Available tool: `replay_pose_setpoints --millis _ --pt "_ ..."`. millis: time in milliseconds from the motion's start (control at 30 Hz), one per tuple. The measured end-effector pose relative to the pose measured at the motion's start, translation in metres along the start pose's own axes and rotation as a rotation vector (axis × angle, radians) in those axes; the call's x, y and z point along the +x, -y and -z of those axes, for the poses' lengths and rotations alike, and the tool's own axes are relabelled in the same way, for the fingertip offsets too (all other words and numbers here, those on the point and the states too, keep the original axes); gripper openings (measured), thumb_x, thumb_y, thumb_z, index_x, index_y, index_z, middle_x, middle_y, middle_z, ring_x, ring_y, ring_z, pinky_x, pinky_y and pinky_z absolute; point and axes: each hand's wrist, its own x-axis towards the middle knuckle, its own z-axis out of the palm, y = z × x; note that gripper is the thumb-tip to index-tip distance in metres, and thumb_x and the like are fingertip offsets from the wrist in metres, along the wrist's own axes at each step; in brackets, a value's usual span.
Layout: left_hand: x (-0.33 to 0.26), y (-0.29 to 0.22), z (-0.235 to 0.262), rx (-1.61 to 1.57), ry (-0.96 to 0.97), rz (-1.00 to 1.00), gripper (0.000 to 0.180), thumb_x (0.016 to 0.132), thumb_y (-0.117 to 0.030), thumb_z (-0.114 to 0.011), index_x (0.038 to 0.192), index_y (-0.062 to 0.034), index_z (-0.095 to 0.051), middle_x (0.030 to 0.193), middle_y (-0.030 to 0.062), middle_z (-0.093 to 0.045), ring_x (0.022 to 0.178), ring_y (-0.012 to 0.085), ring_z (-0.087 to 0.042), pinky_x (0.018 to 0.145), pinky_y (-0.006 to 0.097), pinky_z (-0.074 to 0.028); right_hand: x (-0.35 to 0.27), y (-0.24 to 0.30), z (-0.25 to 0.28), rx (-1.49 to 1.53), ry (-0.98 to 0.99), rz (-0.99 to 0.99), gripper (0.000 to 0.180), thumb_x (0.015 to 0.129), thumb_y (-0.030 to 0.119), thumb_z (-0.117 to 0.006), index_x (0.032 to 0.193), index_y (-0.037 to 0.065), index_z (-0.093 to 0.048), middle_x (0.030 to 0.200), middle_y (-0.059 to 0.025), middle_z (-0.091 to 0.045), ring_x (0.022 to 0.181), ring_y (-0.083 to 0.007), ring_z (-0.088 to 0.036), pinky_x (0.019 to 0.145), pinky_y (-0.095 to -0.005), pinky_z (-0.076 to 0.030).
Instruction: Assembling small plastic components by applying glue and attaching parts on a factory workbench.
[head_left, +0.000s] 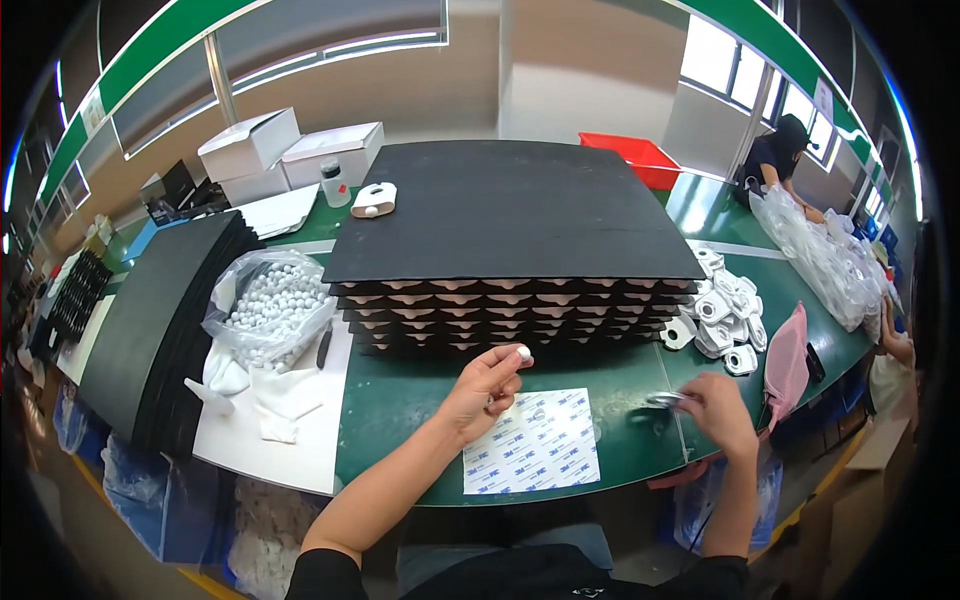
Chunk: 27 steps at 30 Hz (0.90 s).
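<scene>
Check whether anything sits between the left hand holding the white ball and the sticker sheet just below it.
Nothing visible does. The left hand pinches the white ball at its fingertips, above the upper edge of the sticker sheet; only bare green table lies between them. The stack of black trays stands behind, farther from the person.

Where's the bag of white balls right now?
In the head view, the clear bag of white balls sits on the person's left, on the table between the pile of black sheets and the stack of black trays, beyond the left hand.
</scene>
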Motion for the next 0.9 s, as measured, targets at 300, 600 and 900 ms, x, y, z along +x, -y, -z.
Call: replay_pose_setpoints --millis 300,600,900 --pt "0.005 -0.005 0.001 0.055 -0.040 -0.034 0.020 0.084 -0.019 -0.059 0.101 -0.0088 -0.056 0.086 -0.0010 -0.055 0.054 0.0019 -0.034 0.038 0.014 -0.021 0.023 0.080 -0.095 1.261 -0.023 -0.018 0.009 0.082 0.000 -0.054 0.091 -0.002 -0.051 0.080 -0.0038 -0.058 0.074 -0.0082 -0.054 0.064 -0.0208 -0.044" --pt "0.007 -0.001 0.006 0.022 -0.002 -0.072 0.025 0.084 -0.014 -0.059 0.107 -0.0074 -0.055 0.095 0.0042 -0.057 0.054 0.0033 -0.037 0.038 0.014 -0.023 0.021 0.092 -0.123 1.177 -0.080 -0.064 0.013 0.084 0.002 -0.049 0.097 0.000 -0.050 0.080 -0.0018 -0.055 0.069 -0.0054 -0.050 0.061 -0.0190 -0.042" --pt "0.006 0.000 0.007 0.045 -0.015 -0.066 0.024 0.085 -0.019 -0.057 0.106 -0.0067 -0.055 0.094 0.0046 -0.056 0.055 0.0031 -0.039 0.038 0.014 -0.024 0.022 0.094 -0.121 0.944 -0.129 0.039 0.013 0.085 0.003 -0.049 0.097 0.000 -0.049 0.078 -0.0033 -0.055 0.065 -0.0067 -0.048 0.058 -0.0202 -0.041"
